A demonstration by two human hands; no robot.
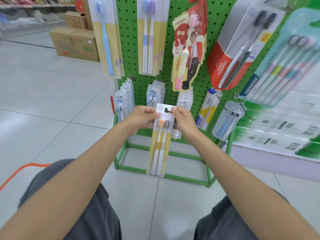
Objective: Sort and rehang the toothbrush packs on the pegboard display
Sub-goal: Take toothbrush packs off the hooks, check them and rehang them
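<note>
Shop aisle, pegboard [129, 40] at 12 o'clock. One pack [158, 144]: likely light, stiff card, slick blister; left hand [141, 118], right hand [183, 120] pinch header, 9 and 3 o'clock of slot.

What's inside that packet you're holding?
The clear plastic toothbrush packet holds an orange-headed toothbrush and a grey-headed toothbrush. The left hand and right hand cover its upper sides.

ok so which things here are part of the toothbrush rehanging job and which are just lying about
Job: twin pack, pinched at its top by the left hand and right hand; pegboard; Colgate pack and canban pack hanging on it.
Lying about: cardboard boxes; orange cable.
</note>
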